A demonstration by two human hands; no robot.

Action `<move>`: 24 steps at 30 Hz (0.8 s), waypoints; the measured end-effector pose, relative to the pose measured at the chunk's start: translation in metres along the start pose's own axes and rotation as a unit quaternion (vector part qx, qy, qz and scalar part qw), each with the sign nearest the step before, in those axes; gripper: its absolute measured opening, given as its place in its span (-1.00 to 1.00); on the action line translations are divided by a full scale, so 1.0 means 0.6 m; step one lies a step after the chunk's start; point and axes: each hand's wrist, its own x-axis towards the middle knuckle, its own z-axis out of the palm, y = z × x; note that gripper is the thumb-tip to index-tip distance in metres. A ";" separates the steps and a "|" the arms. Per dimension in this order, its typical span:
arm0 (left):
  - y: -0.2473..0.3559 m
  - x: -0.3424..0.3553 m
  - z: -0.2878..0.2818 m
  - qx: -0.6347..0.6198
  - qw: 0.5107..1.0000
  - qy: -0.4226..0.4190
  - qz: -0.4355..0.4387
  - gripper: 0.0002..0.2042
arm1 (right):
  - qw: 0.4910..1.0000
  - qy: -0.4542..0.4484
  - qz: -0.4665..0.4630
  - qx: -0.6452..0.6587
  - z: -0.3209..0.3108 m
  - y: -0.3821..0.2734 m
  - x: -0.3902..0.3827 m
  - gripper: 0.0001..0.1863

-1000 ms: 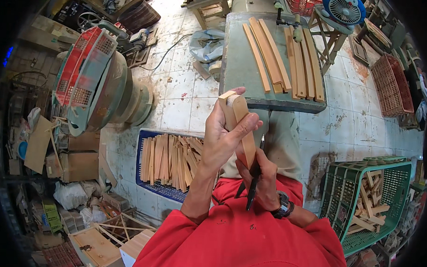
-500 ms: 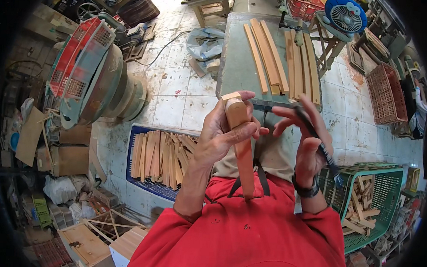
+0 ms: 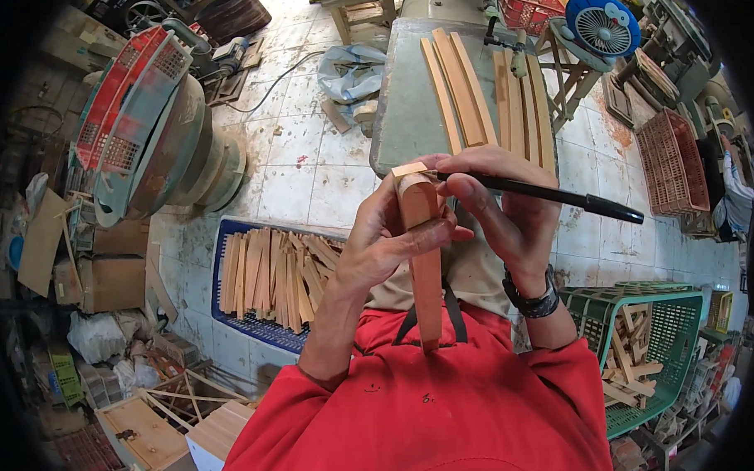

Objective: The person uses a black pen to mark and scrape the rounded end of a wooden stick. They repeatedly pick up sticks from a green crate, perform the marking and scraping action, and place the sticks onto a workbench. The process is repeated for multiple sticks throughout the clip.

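Note:
My left hand [image 3: 385, 238] is wrapped round a wooden strip [image 3: 426, 275] with a rounded end, its long part running down toward my red shirt. A small pale wood block [image 3: 409, 169] sits against that rounded end, pressed there by my left fingers. In my right hand [image 3: 511, 207] I grip a black pen [image 3: 553, 194] between thumb and fingers. Its tip meets the wood beside the small block; the exact contact point is too small to make out.
Ahead is a machine table [image 3: 414, 112] with several long wooden strips [image 3: 465, 89] on it. A blue crate [image 3: 258, 324] of wood pieces stands at left, a green crate [image 3: 680, 362] of offcuts at right. A round machine [image 3: 177, 145] stands far left, a blue fan [image 3: 602, 27] far right.
My right hand has moved left to the top of the strip, and the pen has swung from pointing down to lying across with its tip at the wood. My left hand keeps its hold.

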 end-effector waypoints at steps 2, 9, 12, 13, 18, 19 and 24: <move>-0.004 0.000 -0.007 -0.001 1.000 -0.012 0.004 -0.39 | 1.000 -0.006 -0.012 -0.014 -0.001 0.009 0.001 -0.84; -0.005 0.002 -0.004 0.005 1.000 -0.009 0.004 -0.39 | 1.000 -0.013 0.014 0.001 -0.003 -0.002 -0.002 -0.83; -0.005 0.002 0.001 0.002 1.000 0.007 -0.004 -0.39 | 1.000 -0.003 -0.024 0.000 -0.001 0.003 -0.005 -0.85; -0.005 0.002 0.002 -0.001 1.000 0.015 -0.005 -0.40 | 1.000 -0.007 -0.017 0.004 -0.002 0.003 -0.007 -0.85; -0.009 0.006 0.008 0.004 1.000 0.017 -0.005 -0.39 | 0.999 0.019 -0.008 -0.038 -0.011 0.013 -0.018 -0.89; -0.011 0.005 0.008 0.005 1.000 0.019 -0.001 -0.39 | 0.998 0.056 0.020 -0.018 -0.007 0.005 -0.019 -0.90; -0.015 0.015 0.010 0.172 0.981 0.087 -0.022 -0.45 | 0.995 0.063 0.011 -0.071 -0.007 -0.021 0.009 -0.90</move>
